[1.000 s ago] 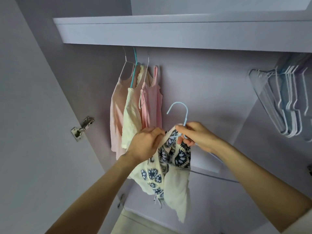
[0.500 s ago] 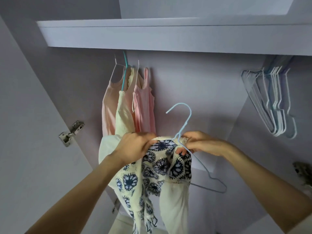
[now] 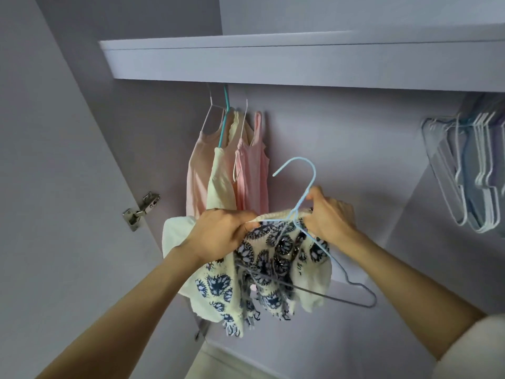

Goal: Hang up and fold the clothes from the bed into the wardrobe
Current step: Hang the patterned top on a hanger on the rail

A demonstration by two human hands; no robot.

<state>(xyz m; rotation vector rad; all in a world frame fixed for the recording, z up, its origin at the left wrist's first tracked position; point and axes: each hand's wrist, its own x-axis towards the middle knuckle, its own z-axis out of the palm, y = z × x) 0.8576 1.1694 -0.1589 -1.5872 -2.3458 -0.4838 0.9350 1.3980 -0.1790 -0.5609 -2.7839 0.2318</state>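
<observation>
Three tops (image 3: 232,170) hung already, left under the shelf (image 3: 300,64). Patterned top (image 3: 273,258) half-threaded on blue hanger (image 3: 303,187), below shelf. Left hand (image 3: 221,236) pinching neckline; right hand (image 3: 328,214) clamped on hanger neck and cloth. Rail hidden. Open room between hung tops and spare hangers (image 3: 470,181). Bed unseen.
</observation>
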